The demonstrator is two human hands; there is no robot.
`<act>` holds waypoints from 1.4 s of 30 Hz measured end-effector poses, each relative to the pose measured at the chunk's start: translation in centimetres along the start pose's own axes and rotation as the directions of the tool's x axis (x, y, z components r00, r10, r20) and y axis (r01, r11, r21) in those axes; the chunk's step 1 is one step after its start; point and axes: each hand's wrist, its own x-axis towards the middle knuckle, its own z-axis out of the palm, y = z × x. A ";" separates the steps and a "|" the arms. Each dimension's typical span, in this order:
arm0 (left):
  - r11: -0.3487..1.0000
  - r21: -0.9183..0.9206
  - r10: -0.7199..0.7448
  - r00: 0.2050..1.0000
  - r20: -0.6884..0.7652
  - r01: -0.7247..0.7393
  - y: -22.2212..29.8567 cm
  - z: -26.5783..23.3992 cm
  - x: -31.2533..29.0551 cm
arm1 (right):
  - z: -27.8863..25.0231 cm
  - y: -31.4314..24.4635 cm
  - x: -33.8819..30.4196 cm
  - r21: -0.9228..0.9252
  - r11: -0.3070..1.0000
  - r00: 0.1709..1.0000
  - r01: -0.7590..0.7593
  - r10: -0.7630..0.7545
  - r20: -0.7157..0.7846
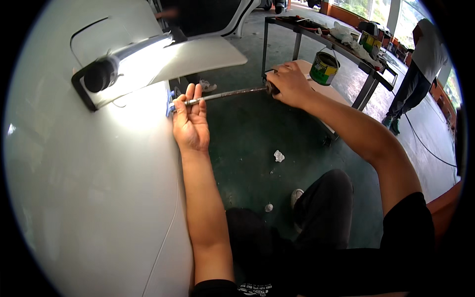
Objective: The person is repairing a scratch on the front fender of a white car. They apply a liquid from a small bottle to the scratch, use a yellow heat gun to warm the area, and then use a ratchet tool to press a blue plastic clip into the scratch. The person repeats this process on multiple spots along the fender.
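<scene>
A slide hammer (pixel 232 93) with a long metal rod lies nearly level beside a white car panel (pixel 99 198). My left hand (pixel 192 126), palm up, pinches the rod's left end between thumb and forefinger; its other fingers stretch upward. Just past the fingertips, a blue puller tab (pixel 169 105) sits at the panel's edge, partly hidden. At the rod's right end my right hand (pixel 291 85) is wrapped around the dark grip or weight; I cannot tell which. Bright light falls on the panel from a lamp (pixel 143 49) with a round black mount.
A metal work table (pixel 363 69) at the back right carries tools, cans and crumpled plastic. A green can (pixel 325 68) hangs at its side. Another person (pixel 418 69) stands at the far right near a cable (pixel 425 141). Crumpled white scraps (pixel 279 156) lie on the floor.
</scene>
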 end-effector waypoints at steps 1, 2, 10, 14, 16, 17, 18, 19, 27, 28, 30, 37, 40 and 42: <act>1.000 0.016 0.000 1.000 0.021 0.000 -0.3 -0.2 0.0 | -0.5 -0.5 -0.8 0.031 0.999 0.998 -0.036 0.035 0.059; 0.999 0.040 -0.007 0.999 0.037 0.006 -0.3 -0.6 -0.1 | -0.8 -1.3 -0.8 0.051 0.998 0.996 -0.042 0.038 0.077; 0.996 0.081 0.018 0.995 0.098 -0.026 2.2 -1.0 0.0 | -2.6 -7.4 1.2 0.112 0.975 0.979 -0.192 0.183 0.090; 1.000 0.000 -0.008 0.986 0.169 0.008 0.5 -1.6 0.3 | -4.0 -5.9 1.6 0.133 0.958 0.952 -0.253 0.223 0.210; 1.000 -0.006 0.000 0.991 0.132 0.001 0.1 -1.5 0.2 | -3.9 -5.1 1.9 0.123 0.965 0.947 -0.233 0.196 0.254; 1.000 -0.022 0.000 0.984 0.181 0.004 0.4 -1.9 0.4 | -4.6 -5.3 1.8 0.059 0.981 0.958 -0.187 0.169 0.231; 1.000 -0.011 0.011 0.982 0.186 -0.009 0.3 -1.8 0.3 | -4.3 -5.4 1.8 0.030 0.984 0.956 -0.174 0.162 0.244; 1.000 0.010 0.012 0.986 0.169 -0.014 0.4 -1.7 0.1 | -3.6 -5.6 1.8 0.002 0.987 0.954 -0.161 0.156 0.257; 0.999 0.040 -0.012 0.995 0.103 0.008 1.3 -1.7 -0.4 | -1.7 -7.7 5.1 0.106 0.994 0.977 -0.038 0.014 0.214; 0.999 0.035 -0.018 0.994 0.105 0.015 1.3 -1.7 -0.3 | -2.1 -5.3 3.7 0.105 0.994 0.967 -0.018 -0.009 0.255; 0.999 0.031 -0.045 0.993 0.106 0.042 0.6 -1.2 -0.5 | 0.1 -0.5 -1.4 -0.032 0.999 0.999 -0.040 0.040 0.007; 0.999 0.035 -0.003 0.995 0.101 0.000 0.5 -0.6 -0.8 | -2.3 -4.0 1.7 0.003 0.993 0.959 -0.119 0.114 0.259; 0.999 0.048 0.005 0.995 0.101 -0.010 1.7 -1.5 -0.6 | -1.9 -10.3 6.9 0.124 0.990 0.983 -0.067 0.045 0.179; 0.999 0.039 -0.011 0.996 0.086 0.007 1.2 -1.4 -0.4 | -0.8 -9.0 5.6 0.179 0.984 0.995 -0.020 0.003 0.095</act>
